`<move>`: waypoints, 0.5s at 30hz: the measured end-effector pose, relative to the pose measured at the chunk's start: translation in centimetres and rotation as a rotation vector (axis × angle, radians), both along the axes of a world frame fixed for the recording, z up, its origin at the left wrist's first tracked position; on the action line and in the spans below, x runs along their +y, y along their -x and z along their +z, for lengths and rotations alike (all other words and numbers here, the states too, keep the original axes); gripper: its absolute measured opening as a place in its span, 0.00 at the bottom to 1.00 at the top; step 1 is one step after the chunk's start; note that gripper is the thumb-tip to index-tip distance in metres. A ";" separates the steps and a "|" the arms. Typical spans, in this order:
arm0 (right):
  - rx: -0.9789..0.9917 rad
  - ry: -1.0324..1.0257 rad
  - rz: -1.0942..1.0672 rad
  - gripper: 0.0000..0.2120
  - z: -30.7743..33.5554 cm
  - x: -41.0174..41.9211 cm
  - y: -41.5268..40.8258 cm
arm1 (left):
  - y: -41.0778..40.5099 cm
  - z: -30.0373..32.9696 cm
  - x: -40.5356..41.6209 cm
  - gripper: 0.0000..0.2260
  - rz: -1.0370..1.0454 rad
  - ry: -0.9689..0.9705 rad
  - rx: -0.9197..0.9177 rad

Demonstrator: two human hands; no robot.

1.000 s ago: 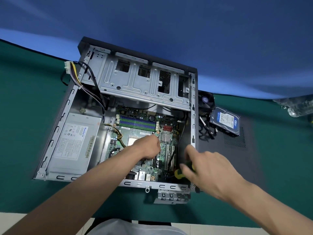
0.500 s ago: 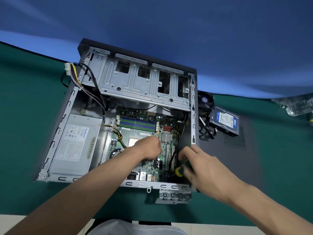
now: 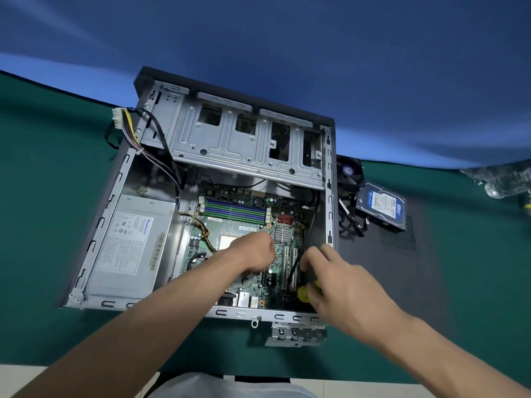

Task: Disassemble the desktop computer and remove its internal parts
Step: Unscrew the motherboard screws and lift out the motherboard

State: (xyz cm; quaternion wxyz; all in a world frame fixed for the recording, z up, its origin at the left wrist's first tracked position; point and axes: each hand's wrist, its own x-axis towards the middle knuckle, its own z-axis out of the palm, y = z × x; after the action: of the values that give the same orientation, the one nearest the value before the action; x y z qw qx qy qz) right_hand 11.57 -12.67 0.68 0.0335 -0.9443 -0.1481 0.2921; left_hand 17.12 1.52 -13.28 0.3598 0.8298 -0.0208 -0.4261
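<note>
The open desktop case [image 3: 330, 196] lies on its side on a green table. Inside are the green motherboard [image 3: 238, 216], a grey power supply [image 3: 129, 248] at the left and a raised metal drive cage [image 3: 244, 139] at the back. My left hand [image 3: 253, 251] is a closed fist resting on the middle of the motherboard; nothing shows in it. My right hand [image 3: 339, 280] grips a yellow-handled screwdriver [image 3: 303, 293] at the board's right side, by the expansion slots. Its dark shaft angles up and left; the tip is hard to make out.
To the right of the case, a hard drive [image 3: 380, 205], a black fan [image 3: 349, 170] and loose cables [image 3: 349, 222] rest on the dark side panel [image 3: 402, 268]. Clear plastic bottles [image 3: 500, 179] lie far right. A white power connector [image 3: 116, 120] hangs over the case's left wall.
My right hand has moved left, from over the case's right wall into the case, carrying the screwdriver to the expansion slots. My left fist has stayed on the motherboard.
</note>
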 end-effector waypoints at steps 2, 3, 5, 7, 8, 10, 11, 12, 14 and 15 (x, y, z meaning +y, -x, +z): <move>0.048 0.005 0.023 0.14 0.0 -0.2 -0.3 | 0.0 0.1 0.0 0.08 0.003 0.001 0.002; 0.051 0.017 0.032 0.14 0.1 -0.1 -0.4 | 0.0 0.1 0.0 0.08 0.007 0.002 0.004; 0.013 0.080 0.032 0.12 0.1 0.3 -0.1 | 0.0 0.2 0.0 0.08 0.012 0.006 0.009; -0.041 0.104 0.073 0.09 -0.1 1.0 0.5 | 0.0 0.3 0.0 0.07 0.005 0.007 0.006; -0.034 0.087 0.085 0.08 -0.3 1.2 0.8 | -0.1 0.4 0.0 0.08 -0.001 0.004 -0.001; -0.001 -0.006 0.047 0.14 -0.6 1.3 0.9 | -0.1 0.4 0.0 0.08 -0.006 -0.004 -0.015; 0.018 -0.043 0.019 0.17 -0.6 1.2 0.7 | -0.1 0.4 0.1 0.08 -0.007 -0.004 -0.018; 0.012 -0.069 -0.004 0.17 -0.6 1.2 0.6 | -0.1 0.3 0.1 0.08 -0.006 -0.004 -0.018; -0.057 -0.013 -0.002 0.11 -0.4 1.2 0.5 | -0.1 0.2 0.1 0.07 -0.005 -0.001 -0.015; -0.110 0.043 0.024 0.12 -0.4 1.1 0.6 | -0.1 0.2 0.1 0.07 -0.006 0.000 -0.014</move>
State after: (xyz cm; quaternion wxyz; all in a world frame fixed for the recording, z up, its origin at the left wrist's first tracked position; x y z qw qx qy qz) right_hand 11.02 -11.53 0.26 0.0016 -0.9575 -0.1546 0.2434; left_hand 17.27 1.59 -13.07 0.3585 0.8327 -0.0259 -0.4211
